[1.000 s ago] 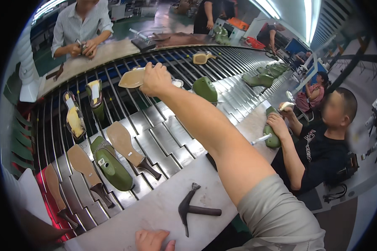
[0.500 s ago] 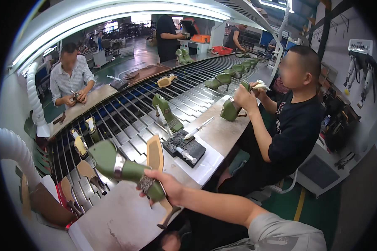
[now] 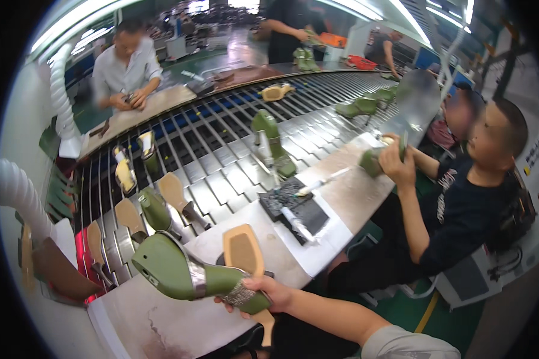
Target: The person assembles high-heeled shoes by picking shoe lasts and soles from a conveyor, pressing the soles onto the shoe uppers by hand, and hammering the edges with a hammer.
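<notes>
You have a green shoe upper with a silver band and a glittery strap over the pale worktable, its rounded toe pointing left. Your right hand is closed around its strapped end; your left hand's state cannot be told. A flat tan sole passes behind the shoe. Beyond, a black block bearing white syringes sits on white paper. Behind that, another green shoe stands upright on the slatted metal conveyor.
</notes>
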{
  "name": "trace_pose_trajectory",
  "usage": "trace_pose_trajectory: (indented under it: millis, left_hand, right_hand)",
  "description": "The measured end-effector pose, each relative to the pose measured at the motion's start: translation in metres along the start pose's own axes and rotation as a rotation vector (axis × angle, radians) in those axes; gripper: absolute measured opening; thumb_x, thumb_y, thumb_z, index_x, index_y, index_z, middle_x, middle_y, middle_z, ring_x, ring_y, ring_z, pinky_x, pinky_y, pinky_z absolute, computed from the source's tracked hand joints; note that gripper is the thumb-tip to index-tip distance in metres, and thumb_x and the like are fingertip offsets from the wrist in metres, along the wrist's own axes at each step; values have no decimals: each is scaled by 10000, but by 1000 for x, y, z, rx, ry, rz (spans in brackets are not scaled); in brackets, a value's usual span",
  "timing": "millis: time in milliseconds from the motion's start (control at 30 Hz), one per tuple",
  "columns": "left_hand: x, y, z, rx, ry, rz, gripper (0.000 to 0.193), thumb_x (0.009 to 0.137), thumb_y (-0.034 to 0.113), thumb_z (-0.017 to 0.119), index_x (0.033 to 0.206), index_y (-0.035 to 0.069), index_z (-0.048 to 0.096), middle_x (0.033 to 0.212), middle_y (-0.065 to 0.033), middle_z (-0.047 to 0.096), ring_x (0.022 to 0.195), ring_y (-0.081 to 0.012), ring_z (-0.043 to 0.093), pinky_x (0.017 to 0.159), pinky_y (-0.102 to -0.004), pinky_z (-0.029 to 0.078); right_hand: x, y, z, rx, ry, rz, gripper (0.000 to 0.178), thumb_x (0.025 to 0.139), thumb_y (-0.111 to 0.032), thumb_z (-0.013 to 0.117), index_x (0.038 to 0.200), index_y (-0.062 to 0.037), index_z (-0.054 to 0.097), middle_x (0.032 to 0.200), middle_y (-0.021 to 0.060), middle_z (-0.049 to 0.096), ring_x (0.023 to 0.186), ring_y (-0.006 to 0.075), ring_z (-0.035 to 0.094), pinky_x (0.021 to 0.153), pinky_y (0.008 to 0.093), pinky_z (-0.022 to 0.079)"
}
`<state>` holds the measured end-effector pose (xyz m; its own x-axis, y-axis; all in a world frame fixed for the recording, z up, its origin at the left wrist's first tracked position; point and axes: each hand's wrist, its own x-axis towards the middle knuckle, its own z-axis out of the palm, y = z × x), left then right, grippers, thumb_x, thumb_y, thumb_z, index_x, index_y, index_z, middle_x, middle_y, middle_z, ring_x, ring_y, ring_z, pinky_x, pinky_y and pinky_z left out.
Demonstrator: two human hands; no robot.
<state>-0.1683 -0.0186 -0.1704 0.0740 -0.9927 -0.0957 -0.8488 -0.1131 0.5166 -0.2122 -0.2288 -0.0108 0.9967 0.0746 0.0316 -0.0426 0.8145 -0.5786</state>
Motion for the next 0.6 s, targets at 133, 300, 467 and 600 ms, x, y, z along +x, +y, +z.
trace_pose_trajectory:
  millis: [133,300,467,600]
  left_hand:
    - [11,-7,-44,-37,103,-8,351,995,208,598,1300,79,714,1240,-291,718,1165,-402,695,1019,-456,550]
    - [27,-18,-80,-66,161,-37,352,999,210,596,1304,77,712,1239,-289,719,1164,-405,694,1021,-457,550]
    - [25,-4,-78,-27,217,-45,354,1004,212,594,1309,76,710,1237,-286,720,1163,-408,693,1023,-458,549]
    - [8,1,-42,71,322,-57,354,1007,213,593,1312,74,708,1236,-284,721,1163,-411,692,1025,-460,548]
  right_hand:
    - [-7,-4,3,183,24,138,881,974,-560,671,1634,-77,343,1442,296,552,1110,289,658,760,358,605]
    - [-13,1,19,244,209,129,971,880,-485,769,1643,-50,355,1370,217,663,1097,323,733,712,446,659]
    - [-11,-6,20,196,141,149,967,857,-566,804,1587,-47,441,1324,233,678,1113,345,726,773,430,669]
    - [-11,11,1,245,-8,78,915,992,-550,646,1684,-96,257,1511,343,496,1183,332,640,770,381,618]
